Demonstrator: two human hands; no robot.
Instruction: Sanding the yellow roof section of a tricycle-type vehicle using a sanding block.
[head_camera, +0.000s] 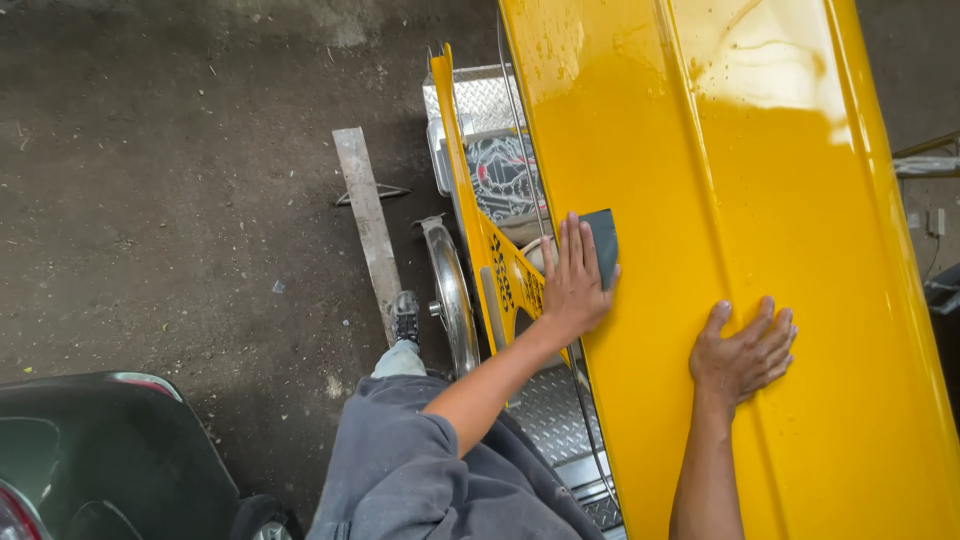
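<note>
A large glossy yellow panel (740, 170), wet with water drops, fills the right half of the head view. My left hand (574, 282) presses a small dark grey abrasive sheet (603, 244) flat against the panel near its left edge. Resting flat on the panel lower and to the right is my right hand (745, 350), fingers spread, holding nothing. My grey sleeve and trouser leg show below.
Left of the panel is a yellow vehicle frame (470, 210) with a chrome bumper (450, 290) and a checker-plate step (555, 410). A wooden plank (368, 215) lies on the dark concrete floor. A black vehicle body (90, 450) sits bottom left. My shoe (405, 318) stands by the plank.
</note>
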